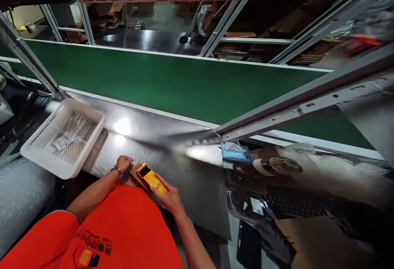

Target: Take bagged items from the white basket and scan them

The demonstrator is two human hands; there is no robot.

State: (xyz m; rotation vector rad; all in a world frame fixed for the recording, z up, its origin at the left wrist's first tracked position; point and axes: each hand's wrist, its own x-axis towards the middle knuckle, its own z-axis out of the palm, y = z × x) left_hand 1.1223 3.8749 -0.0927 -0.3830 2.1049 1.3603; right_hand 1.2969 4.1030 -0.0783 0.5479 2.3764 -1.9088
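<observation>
The yellow item was to the right of the white basket and a little nearer the body, held above the near edge of the metal table, probably because that spot was easy to see and to reach with both hands. The right hand had it between thumb and fingers at its lower end, a hold that seemed meant to leave the dark-windowed upper end free. A strip of brown cardboard showed along its side towards the basket; whether the two were joined could not be told. Between basket and item, the left hand had its fingers curled towards that upper end, perhaps to steady or work on it; its tips seemed close together, though what they pinched, if anything, was too small to tell. Inside the basket lay clear plastic wrap with a white label, its walls presumably there to stop such light stuff from sliding off. Beyond the basket's far side ran a green belt, past the worktop and likely set there to be within reach. Well to the basket's right were a blue packet and a keyboard, apart from the hands' working space.
</observation>
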